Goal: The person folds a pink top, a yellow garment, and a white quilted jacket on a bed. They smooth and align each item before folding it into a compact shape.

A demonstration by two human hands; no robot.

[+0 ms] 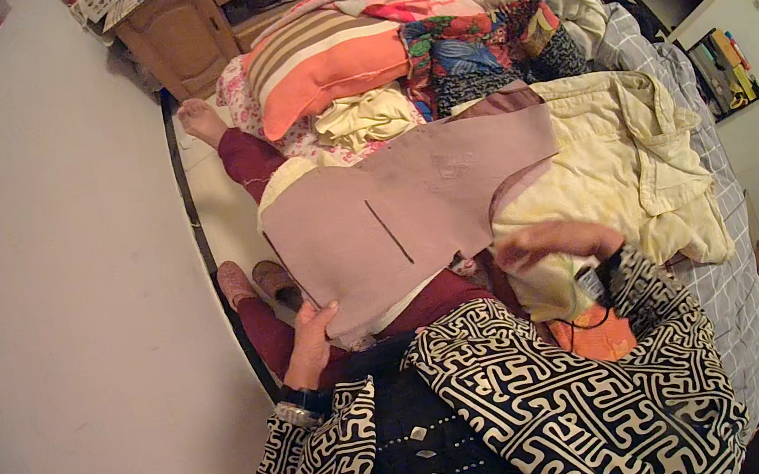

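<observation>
A mauve piece of cloth (420, 179), cut like a garment panel with a curved notch on its right side, lies spread across my lap. One dark straight line runs down its left part, and another dark strip edges its left side. My left hand (314, 338) pinches the near left corner, thumb on top and fingers hidden beneath. To the right of the cloth, my right hand (554, 245) hovers over or rests on a pale yellow cloth (606, 167); motion smears its fingers. Something small and patterned (462, 264) shows at the panel's near edge.
Beyond my lap are a striped orange cushion (329, 68), a crumpled yellow cloth (366, 118) and colourful fabrics (478, 47). A grey checked bedspread (727, 277) covers the bed. Orange cloth (595, 333) lies beneath my right forearm. Wooden cabinets (177, 39) stand at the back.
</observation>
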